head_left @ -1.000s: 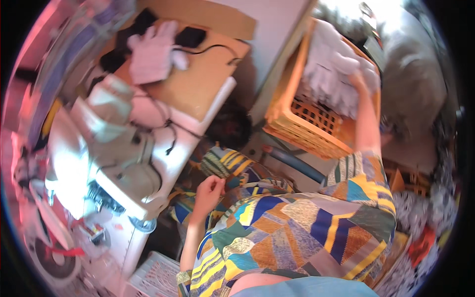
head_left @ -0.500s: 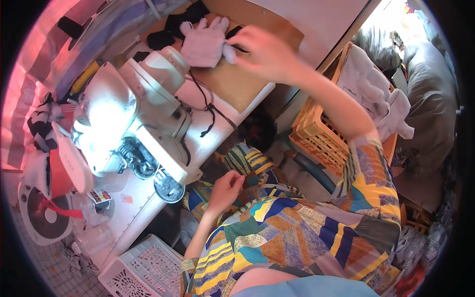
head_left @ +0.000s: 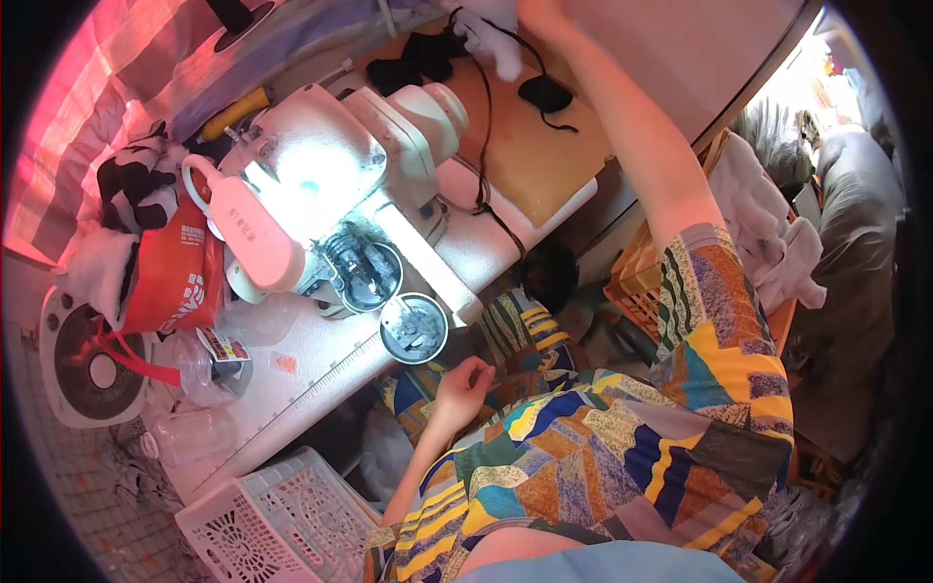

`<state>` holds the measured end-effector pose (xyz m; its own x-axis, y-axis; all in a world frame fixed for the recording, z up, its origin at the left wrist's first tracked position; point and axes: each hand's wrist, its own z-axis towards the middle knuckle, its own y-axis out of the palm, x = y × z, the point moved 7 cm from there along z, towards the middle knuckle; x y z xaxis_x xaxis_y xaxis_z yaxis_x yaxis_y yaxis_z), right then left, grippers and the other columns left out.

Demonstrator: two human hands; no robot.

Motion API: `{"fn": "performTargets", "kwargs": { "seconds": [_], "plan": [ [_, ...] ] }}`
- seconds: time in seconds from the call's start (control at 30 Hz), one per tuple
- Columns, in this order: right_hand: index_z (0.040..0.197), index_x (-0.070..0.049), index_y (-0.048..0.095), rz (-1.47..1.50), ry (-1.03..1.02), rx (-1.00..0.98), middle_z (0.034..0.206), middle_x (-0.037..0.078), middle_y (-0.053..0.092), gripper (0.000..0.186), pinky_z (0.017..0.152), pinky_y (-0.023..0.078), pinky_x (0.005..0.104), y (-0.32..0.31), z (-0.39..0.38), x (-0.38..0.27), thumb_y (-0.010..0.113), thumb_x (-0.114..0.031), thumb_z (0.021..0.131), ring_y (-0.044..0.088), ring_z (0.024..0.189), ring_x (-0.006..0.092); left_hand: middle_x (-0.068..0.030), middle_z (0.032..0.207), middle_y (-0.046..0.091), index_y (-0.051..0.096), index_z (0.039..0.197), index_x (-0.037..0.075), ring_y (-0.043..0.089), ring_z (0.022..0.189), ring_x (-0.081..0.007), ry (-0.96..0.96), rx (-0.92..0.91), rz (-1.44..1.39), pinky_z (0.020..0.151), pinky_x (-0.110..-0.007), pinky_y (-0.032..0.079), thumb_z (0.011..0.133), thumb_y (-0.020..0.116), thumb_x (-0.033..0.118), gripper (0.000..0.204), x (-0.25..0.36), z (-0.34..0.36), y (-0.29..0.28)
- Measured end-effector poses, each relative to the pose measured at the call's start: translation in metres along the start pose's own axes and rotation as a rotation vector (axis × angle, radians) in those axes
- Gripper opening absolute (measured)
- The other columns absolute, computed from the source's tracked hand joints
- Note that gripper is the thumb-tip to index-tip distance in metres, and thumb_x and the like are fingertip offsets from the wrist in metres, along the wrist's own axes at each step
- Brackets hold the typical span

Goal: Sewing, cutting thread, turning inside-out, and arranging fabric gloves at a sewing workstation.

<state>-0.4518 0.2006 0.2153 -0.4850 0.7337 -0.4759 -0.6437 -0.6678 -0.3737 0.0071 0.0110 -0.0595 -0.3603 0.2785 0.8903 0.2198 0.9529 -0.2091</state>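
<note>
My right hand (head_left: 544, 19) is stretched up to the top of the view, fingers partly cropped, closed on a white glove (head_left: 491, 37) at the back of the brown board (head_left: 539, 170), beside black cords and dark pads (head_left: 544, 95). My left hand (head_left: 466, 389) is low over my patterned lap with fingers curled and nothing visible in them. Just above it are a sewing machine (head_left: 413, 146) with a glaring lamp, a white table (head_left: 292, 389) with a ruler strip, and a small round metal tray (head_left: 413, 328).
An orange crate (head_left: 632, 287) of white gloves (head_left: 753, 214) stands right. A white basket (head_left: 282, 515) is lower left. Plastic bottles (head_left: 194, 437), a red bag (head_left: 180, 262) and a round appliance (head_left: 102, 369) crowd the left. Grey bundles (head_left: 846, 194) lie far right.
My right hand left the orange crate, reached across to the glove on the board, and moved it upward. My left hand has shifted slightly right, still curled. The view has swung toward the machine.
</note>
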Motion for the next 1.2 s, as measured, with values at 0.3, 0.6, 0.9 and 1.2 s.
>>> {"fn": "performTargets", "kwargs": {
  "seconds": [0.3, 0.6, 0.9, 1.2],
  "plan": [
    [0.088, -0.002, 0.062, -0.029, -0.23, -0.086, 0.088, 0.026, 0.064, 0.015, 0.072, 0.047, 0.0524, -0.027, 0.061, -0.038, 0.053, -0.014, 0.088, 0.06, 0.086, 0.0461, -0.0074, 0.07, 0.064, 0.058, 0.09, 0.003, 0.057, 0.06, -0.0122, 0.074, -0.046, -0.02, 0.057, -0.028, 0.043, 0.092, 0.06, 0.019, 0.016, 0.006, 0.007, 0.006],
    [0.087, 0.0, 0.065, 0.156, -0.087, -0.356, 0.079, 0.021, 0.065, 0.017, 0.072, 0.049, 0.041, -0.033, 0.01, -0.06, 0.054, -0.013, 0.091, 0.064, 0.078, 0.0334, -0.008, 0.073, 0.06, 0.058, 0.088, 0.003, 0.057, 0.062, -0.0154, 0.115, -0.09, 0.05, 0.059, -0.03, 0.043, 0.09, 0.063, 0.02, 0.017, 0.026, 0.008, 0.008],
    [0.104, -0.005, 0.063, 0.566, 0.298, -0.853, 0.084, -0.001, 0.064, 0.02, 0.065, 0.05, 0.0282, -0.067, -0.115, -0.043, 0.055, -0.022, 0.095, 0.06, 0.076, 0.0106, -0.0161, 0.13, 0.049, 0.049, 0.129, 0.001, 0.054, 0.099, -0.0311, 0.985, 0.266, 0.384, 0.081, -0.037, 0.048, 0.077, 0.069, 0.006, 0.055, 0.188, 0.035, 0.019],
    [0.108, 0.0, 0.061, 0.744, 0.572, -0.72, 0.09, 0.005, 0.063, 0.023, 0.068, 0.057, 0.0291, -0.084, -0.168, -0.034, 0.053, -0.017, 0.096, 0.062, 0.082, 0.0123, -0.0095, 0.109, 0.055, 0.06, 0.111, 0.002, 0.051, 0.101, -0.0256, 1.159, 0.76, 1.214, 0.078, -0.038, 0.043, 0.076, 0.059, 0.016, 0.037, 0.231, 0.121, 0.034]
  ]
}}
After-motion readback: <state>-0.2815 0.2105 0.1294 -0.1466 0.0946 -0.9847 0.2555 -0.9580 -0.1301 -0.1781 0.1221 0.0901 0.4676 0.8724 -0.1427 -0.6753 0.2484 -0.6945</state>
